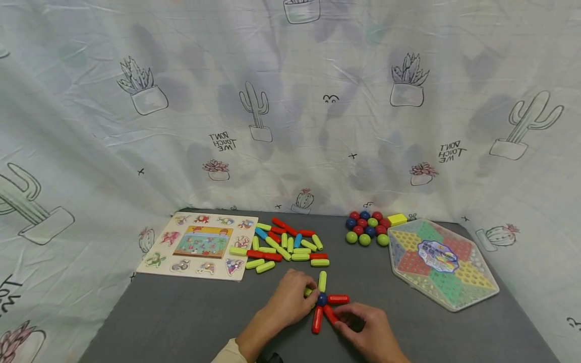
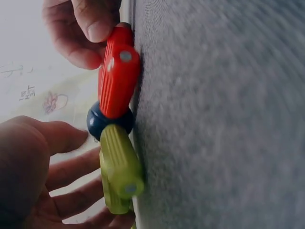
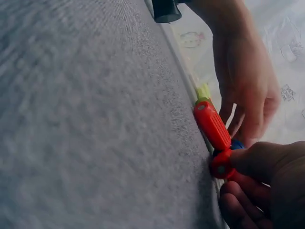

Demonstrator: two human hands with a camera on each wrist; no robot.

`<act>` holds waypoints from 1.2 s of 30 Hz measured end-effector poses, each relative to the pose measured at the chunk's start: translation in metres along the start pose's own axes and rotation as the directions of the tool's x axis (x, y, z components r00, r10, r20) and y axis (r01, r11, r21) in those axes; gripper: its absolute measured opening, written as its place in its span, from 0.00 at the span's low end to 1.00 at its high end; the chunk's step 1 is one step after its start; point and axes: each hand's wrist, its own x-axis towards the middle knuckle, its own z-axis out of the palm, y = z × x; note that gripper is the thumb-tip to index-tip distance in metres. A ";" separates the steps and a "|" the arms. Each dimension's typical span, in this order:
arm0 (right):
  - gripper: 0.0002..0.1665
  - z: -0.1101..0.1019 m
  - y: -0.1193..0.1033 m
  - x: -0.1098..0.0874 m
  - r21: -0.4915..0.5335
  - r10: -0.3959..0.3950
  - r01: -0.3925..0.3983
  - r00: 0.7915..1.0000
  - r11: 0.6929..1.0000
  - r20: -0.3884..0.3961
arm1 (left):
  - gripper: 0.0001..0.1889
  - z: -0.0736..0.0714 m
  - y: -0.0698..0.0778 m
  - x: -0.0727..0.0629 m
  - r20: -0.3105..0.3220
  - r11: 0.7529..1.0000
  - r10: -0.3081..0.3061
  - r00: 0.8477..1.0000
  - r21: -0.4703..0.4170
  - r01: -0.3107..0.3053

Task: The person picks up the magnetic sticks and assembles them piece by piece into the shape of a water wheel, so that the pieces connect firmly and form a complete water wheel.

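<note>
A blue ball (image 1: 322,299) on the dark table has several short rods around it like spokes. A lime rod (image 1: 322,281) points away, one red rod (image 1: 338,299) points right and another red rod (image 1: 316,320) points toward me. Another lime rod (image 2: 123,162) sticks out on the left, partly hidden in the head view by my left hand (image 1: 292,297). That hand holds the ball, thumb tip at its side and fingers beyond the lime rods. With thumb and fingertips, my right hand (image 1: 369,327) pinches the outer end of the lower-right red rod (image 1: 330,314), whose inner end meets the ball.
Loose lime, red and blue rods (image 1: 283,242) lie beyond the left hand, some over the edge of a wooden picture puzzle board (image 1: 156,244). Coloured balls (image 1: 367,227) and a yellow block (image 1: 397,219) sit at the back, beside a hexagonal board (image 1: 442,264) on the right.
</note>
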 end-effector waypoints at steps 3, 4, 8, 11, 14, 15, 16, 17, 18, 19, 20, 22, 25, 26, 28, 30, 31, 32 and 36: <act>0.09 -0.006 0.000 0.001 0.007 -0.060 0.060 0.998 0.998 0.008 | 0.10 0.002 0.003 0.002 -0.008 1.000 0.012 1.000 0.023 -0.011; 0.09 -0.011 0.001 0.002 0.005 -0.086 0.086 0.996 0.996 -0.008 | 0.11 0.002 0.003 0.003 -0.007 0.999 0.023 1.000 0.033 -0.023; 0.09 -0.043 0.004 0.013 -0.018 -0.163 0.162 0.979 0.987 -0.123 | 0.11 0.002 0.002 0.005 0.019 0.998 0.046 0.999 0.049 -0.046; 0.11 -0.074 0.014 0.028 -0.015 -0.163 0.163 0.964 0.986 -0.210 | 0.09 0.001 -0.001 0.004 0.040 0.997 0.050 0.998 0.061 -0.052; 0.11 -0.103 0.029 0.045 -0.031 -0.136 0.133 0.956 0.991 -0.261 | 0.08 -0.001 -0.003 0.003 0.060 0.994 0.055 0.997 0.087 -0.060; 0.10 -0.112 0.035 0.050 -0.044 -0.128 0.120 0.954 0.992 -0.272 | 0.08 -0.003 -0.003 0.002 0.067 0.993 0.056 0.996 0.098 -0.063; 0.10 -0.119 0.041 0.055 -0.062 -0.118 0.105 0.953 0.993 -0.281 | 0.07 -0.004 -0.003 0.002 0.074 0.992 0.059 0.996 0.109 -0.066; 0.10 -0.126 0.047 0.060 -0.078 -0.106 0.087 0.952 0.993 -0.286 | 0.06 -0.005 -0.002 0.001 0.081 0.990 0.061 0.995 0.118 -0.070; 0.11 -0.132 0.052 0.064 -0.097 -0.102 0.077 0.952 0.992 -0.288 | 0.06 -0.007 -0.002 0.000 0.087 0.989 0.062 0.994 0.126 -0.073; 0.12 -0.138 0.057 0.068 -0.113 -0.097 0.066 0.953 0.991 -0.286 | 0.05 -0.008 -0.001 0.000 0.092 0.988 0.063 0.994 0.135 -0.075; 0.12 -0.142 0.062 0.072 -0.127 -0.089 0.055 0.955 0.990 -0.282 | 0.05 -0.009 0.000 -0.001 0.096 0.986 0.065 0.993 0.144 -0.079; 0.14 -0.148 0.070 0.079 -0.139 -0.069 0.031 0.959 0.990 -0.275 | 0.04 -0.010 0.001 -0.003 0.103 0.983 0.071 0.992 0.161 -0.087; 0.18 -0.153 0.078 0.089 -0.137 -0.009 -0.027 0.966 0.990 -0.259 | 0.04 -0.011 0.002 -0.004 0.108 0.979 0.073 0.992 0.183 -0.092; 0.19 -0.153 0.081 0.092 -0.132 0.008 -0.043 0.967 0.990 -0.253 | 0.05 -0.011 0.002 -0.004 0.113 0.978 0.071 0.991 0.188 -0.091; 0.22 -0.153 0.086 0.098 -0.121 0.045 -0.076 0.969 0.990 -0.243 | 0.05 -0.012 0.002 -0.004 0.124 0.977 0.070 0.990 0.194 -0.093; 0.24 -0.153 0.090 0.103 -0.112 0.075 -0.102 0.970 0.988 -0.230 | 0.05 -0.012 0.003 -0.003 0.139 0.978 0.073 0.988 0.183 -0.098; 0.24 -0.153 0.093 0.105 -0.112 0.080 -0.108 0.971 0.988 -0.225 | 0.06 -0.012 0.003 -0.003 0.146 0.979 0.075 0.986 0.175 -0.100; 0.24 -0.153 0.095 0.107 -0.116 0.086 -0.115 0.971 0.987 -0.225 | 0.06 -0.011 0.003 -0.003 0.149 0.981 0.078 0.986 0.166 -0.103; 0.22 -0.151 0.103 0.112 -0.188 0.079 -0.124 0.970 0.974 -0.230 | 0.06 -0.008 0.005 -0.003 0.144 0.987 0.085 0.986 0.123 -0.103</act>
